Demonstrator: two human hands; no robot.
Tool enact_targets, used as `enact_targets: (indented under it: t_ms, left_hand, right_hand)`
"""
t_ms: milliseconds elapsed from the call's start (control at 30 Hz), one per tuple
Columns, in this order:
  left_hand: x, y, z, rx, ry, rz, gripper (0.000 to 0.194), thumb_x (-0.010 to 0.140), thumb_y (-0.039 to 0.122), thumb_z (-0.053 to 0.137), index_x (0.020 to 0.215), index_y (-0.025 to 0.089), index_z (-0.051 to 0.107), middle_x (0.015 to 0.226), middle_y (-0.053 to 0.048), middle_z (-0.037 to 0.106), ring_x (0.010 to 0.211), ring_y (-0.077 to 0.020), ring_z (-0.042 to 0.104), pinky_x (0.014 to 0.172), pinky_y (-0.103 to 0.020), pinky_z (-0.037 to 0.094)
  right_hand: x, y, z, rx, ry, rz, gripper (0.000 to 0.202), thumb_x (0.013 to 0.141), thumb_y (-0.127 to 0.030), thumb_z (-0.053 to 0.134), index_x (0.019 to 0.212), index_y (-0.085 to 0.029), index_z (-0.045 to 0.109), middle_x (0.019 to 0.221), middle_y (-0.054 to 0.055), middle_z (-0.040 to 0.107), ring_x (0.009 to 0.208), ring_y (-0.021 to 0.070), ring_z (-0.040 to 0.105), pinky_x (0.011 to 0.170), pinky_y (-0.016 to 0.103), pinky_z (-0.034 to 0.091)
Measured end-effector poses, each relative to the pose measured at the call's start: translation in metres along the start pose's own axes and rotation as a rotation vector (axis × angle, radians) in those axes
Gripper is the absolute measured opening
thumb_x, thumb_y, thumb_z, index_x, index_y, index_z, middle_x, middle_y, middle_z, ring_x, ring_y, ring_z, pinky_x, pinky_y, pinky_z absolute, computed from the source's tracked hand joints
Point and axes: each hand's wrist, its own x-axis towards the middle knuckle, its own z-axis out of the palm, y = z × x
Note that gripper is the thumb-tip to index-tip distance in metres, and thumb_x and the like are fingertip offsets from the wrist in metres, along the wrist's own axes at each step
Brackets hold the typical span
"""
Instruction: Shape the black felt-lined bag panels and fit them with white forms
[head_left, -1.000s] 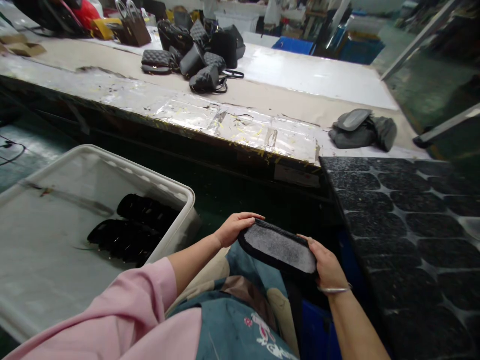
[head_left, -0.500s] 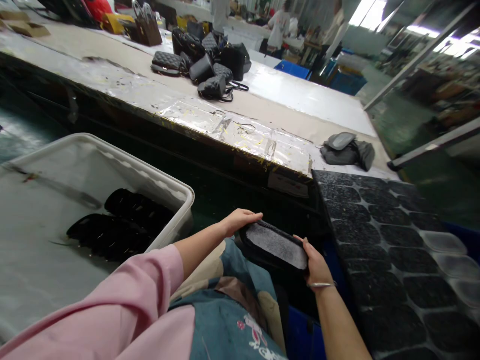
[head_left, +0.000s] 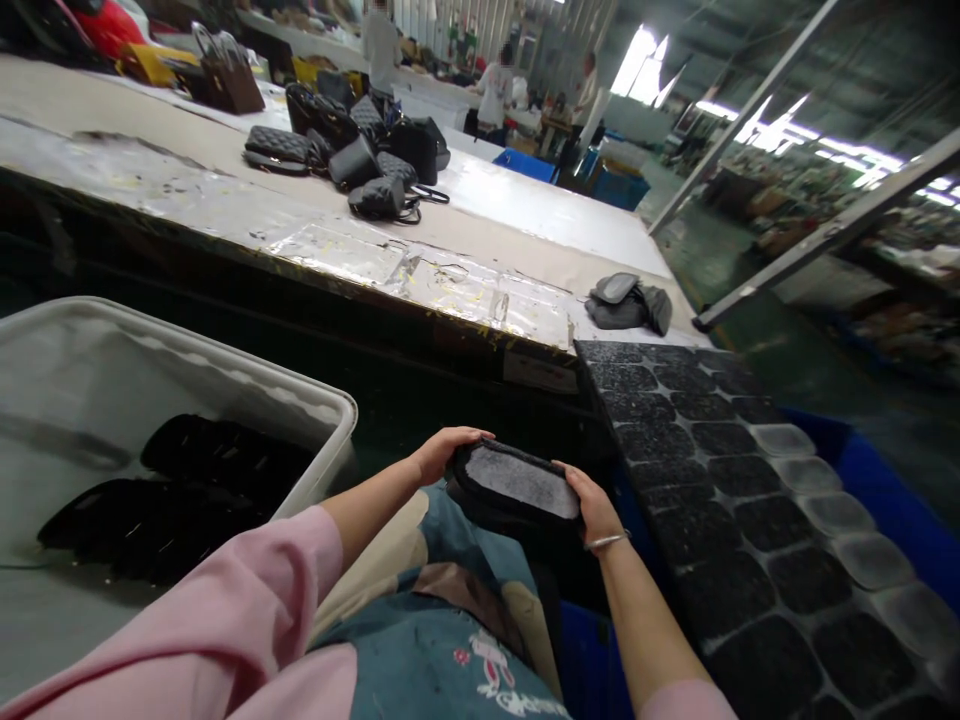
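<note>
Above my lap I hold a black oval bag piece (head_left: 519, 482) with a grey fuzzy panel facing up. My left hand (head_left: 448, 452) grips its left end, thumb along the top rim. Around the right end is my right hand (head_left: 592, 503), with a silver bangle on the wrist. The fingers beneath the piece are hidden. To the right, a dark board (head_left: 731, 478) carries rows of black rounded panels, with several translucent rounded pieces (head_left: 838, 510) along its right side.
At left stands a white bin (head_left: 339, 420) with black pieces (head_left: 202, 500) inside. Across the long table (head_left: 480, 230) lie black handbags (head_left: 379, 198) and a grey bag (head_left: 626, 302). A blue bin (head_left: 892, 490) is at right. People (head_left: 495, 100) stand far back.
The view has swung right, so the table, bin and board appear farther left. Both hands keep hold of the oval piece, which stays above my lap.
</note>
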Motion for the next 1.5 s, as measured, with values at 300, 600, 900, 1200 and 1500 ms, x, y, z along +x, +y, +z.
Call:
enact_targets:
  t_ms: [300, 600, 900, 1200, 1500]
  left_hand:
    - [-0.019, 0.006, -0.005, 0.519, 0.233, 0.365, 0.022, 0.067, 0.036, 0.073, 0.084, 0.024, 0.074, 0.096, -0.008, 0.063, 0.095, -0.024, 0.055, 0.09, -0.036, 0.04]
    - [-0.017, 0.032, 0.006, 1.535, 0.024, 0.573, 0.029, 0.088, 0.023, 0.045, 0.075, 0.016, 0.069, 0.08, -0.009, 0.061, 0.074, -0.0193, 0.053, 0.068, -0.032, 0.041]
    - [-0.012, 0.042, 0.016, 1.761, -0.126, 0.634, 0.017, 0.082, 0.014, 0.047, 0.073, 0.013, 0.062, 0.076, -0.011, 0.056, 0.068, -0.0203, 0.05, 0.059, -0.033, 0.039]
    - [0.001, 0.034, 0.009, 1.636, -0.114, 0.708, 0.02, 0.084, 0.018, 0.045, 0.072, 0.013, 0.06, 0.076, -0.01, 0.055, 0.072, -0.0204, 0.051, 0.065, -0.033, 0.041]
    - [0.004, 0.022, -0.011, 1.269, -0.113, 0.695, 0.017, 0.081, 0.018, 0.045, 0.08, 0.018, 0.062, 0.087, -0.01, 0.061, 0.086, -0.0203, 0.055, 0.08, -0.032, 0.044]
  right_hand:
    - [0.013, -0.035, 0.01, -0.428, -0.124, -0.548, 0.037, 0.08, -0.039, 0.063, 0.113, -0.024, 0.064, 0.109, 0.007, 0.066, 0.099, 0.0226, 0.062, 0.095, 0.042, 0.048]
    - [0.029, -0.061, 0.065, -0.632, -0.348, -0.832, 0.021, 0.087, -0.032, 0.057, 0.099, -0.023, 0.071, 0.098, 0.006, 0.067, 0.088, 0.0178, 0.064, 0.08, 0.032, 0.055]
    - [0.03, -0.063, 0.069, -0.81, -0.389, -1.057, 0.023, 0.09, -0.02, 0.046, 0.097, -0.018, 0.068, 0.094, 0.01, 0.069, 0.084, 0.0195, 0.063, 0.075, 0.033, 0.053]
    - [0.025, -0.056, 0.074, -0.906, -0.318, -1.1, 0.019, 0.09, -0.015, 0.043, 0.086, -0.016, 0.061, 0.089, 0.01, 0.064, 0.081, 0.02, 0.057, 0.074, 0.032, 0.05]
    - [0.027, -0.053, 0.077, -0.831, -0.297, -1.06, 0.017, 0.089, -0.014, 0.042, 0.08, -0.017, 0.057, 0.083, 0.009, 0.061, 0.083, 0.0196, 0.057, 0.075, 0.032, 0.05]
